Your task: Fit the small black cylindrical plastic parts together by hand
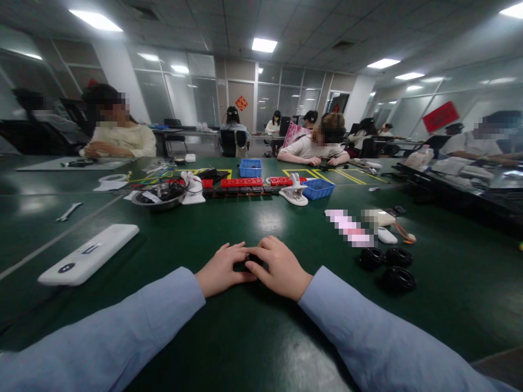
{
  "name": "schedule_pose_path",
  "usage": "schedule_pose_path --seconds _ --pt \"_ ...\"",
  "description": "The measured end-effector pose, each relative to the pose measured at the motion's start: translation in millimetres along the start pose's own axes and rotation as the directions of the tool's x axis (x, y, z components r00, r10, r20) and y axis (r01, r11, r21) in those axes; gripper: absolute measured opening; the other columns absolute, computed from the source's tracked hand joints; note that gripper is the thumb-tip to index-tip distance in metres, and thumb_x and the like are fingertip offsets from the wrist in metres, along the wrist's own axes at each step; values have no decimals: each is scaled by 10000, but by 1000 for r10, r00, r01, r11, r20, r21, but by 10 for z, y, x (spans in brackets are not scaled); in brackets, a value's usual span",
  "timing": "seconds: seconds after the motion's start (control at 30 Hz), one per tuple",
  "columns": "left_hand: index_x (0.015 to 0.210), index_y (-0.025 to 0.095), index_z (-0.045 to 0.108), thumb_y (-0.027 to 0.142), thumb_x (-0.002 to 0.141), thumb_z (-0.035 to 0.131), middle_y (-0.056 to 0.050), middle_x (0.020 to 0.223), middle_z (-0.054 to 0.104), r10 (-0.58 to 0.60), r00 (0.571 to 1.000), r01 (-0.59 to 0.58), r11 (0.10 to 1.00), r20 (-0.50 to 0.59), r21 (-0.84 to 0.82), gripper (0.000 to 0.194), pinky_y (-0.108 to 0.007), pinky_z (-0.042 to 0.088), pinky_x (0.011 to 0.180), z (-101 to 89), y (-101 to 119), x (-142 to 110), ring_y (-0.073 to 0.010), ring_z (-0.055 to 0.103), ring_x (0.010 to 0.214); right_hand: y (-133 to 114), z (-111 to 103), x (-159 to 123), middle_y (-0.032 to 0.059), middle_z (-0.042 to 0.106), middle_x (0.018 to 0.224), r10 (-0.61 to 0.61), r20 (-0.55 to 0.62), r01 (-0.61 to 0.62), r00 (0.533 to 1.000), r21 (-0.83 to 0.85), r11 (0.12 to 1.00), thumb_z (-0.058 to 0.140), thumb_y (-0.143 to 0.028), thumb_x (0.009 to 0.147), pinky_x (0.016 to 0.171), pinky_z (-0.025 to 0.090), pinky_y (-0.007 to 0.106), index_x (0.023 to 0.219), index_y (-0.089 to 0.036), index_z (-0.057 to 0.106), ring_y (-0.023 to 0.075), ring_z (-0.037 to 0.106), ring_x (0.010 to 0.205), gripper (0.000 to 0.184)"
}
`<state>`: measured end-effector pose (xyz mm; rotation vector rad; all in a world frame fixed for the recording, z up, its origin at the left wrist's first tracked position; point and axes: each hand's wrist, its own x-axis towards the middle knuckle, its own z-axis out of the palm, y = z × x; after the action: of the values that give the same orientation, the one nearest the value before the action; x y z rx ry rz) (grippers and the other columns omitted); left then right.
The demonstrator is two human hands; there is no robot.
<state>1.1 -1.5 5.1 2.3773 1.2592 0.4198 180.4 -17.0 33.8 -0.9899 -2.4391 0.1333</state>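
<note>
My left hand [224,268] and my right hand [283,268] meet over the green tabletop [261,337], fingertips touching. The fingers of my left hand are stretched out, its thumb apart below them. My right hand is curled, with index finger and thumb bent round a small dark patch. Whether that patch is a black part or only shadow, I cannot tell, as my fingers cover most of it. To the right of my hands lie three black wheels with chunky tyres [399,279]. A long white device with a round dark button [92,255] rests on the left.
Farther back are a metal bowl of cables [157,198], white clips [295,191], a red-and-black strip [241,183] and blue bins [318,189]. A wrench [69,212] lies far left; a white mouse-like object [386,236] lies right. A co-worker [316,141] sits opposite.
</note>
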Motion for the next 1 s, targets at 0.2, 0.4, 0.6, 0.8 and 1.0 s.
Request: schedule_pose_path --seconds 0.2,0.4,0.6,0.8,1.0 --pt "1151 261 570 397 749 646 -31 1323 497 5 1000 -5 1000 -13 22 431 -553 180 1065 33 -35 14 -272 340 1293 -19 -47 0 102 636 886 -143 -4 143 990 -20 990 516 -323 843 751 394 339 993 -122 646 199 472 805 283" --pt "1183 269 547 350 743 646 -41 1323 496 24 1000 -24 999 -14 38 458 -557 192 1060 64 -73 26 -280 347 1286 -19 -56 -9 71 664 1009 -244 11 243 970 41 969 491 -284 859 742 371 330 984 -155 633 174 490 792 229" --pt "1043 255 635 315 756 623 -41 1293 512 19 999 -17 999 -35 43 293 -545 204 1056 75 -91 23 -281 370 1262 -45 -53 -33 53 670 770 -339 14 338 941 64 939 465 -282 858 705 367 312 823 -158 666 169 476 728 239" --pt "931 217 673 320 702 689 -59 1224 546 75 993 -72 997 -86 35 251 -464 295 1028 73 -102 28 -266 451 1170 -16 3 -42 40 560 521 -313 -38 313 949 -3 950 439 -343 871 583 331 283 556 -151 600 148 423 594 402" --pt "982 226 664 444 714 667 -60 1211 547 84 991 -82 996 -108 27 346 -460 315 1014 65 -94 25 -270 452 1158 51 -12 -12 27 572 538 -200 -18 199 980 -70 978 414 -324 900 603 321 285 552 -152 569 128 384 553 418"
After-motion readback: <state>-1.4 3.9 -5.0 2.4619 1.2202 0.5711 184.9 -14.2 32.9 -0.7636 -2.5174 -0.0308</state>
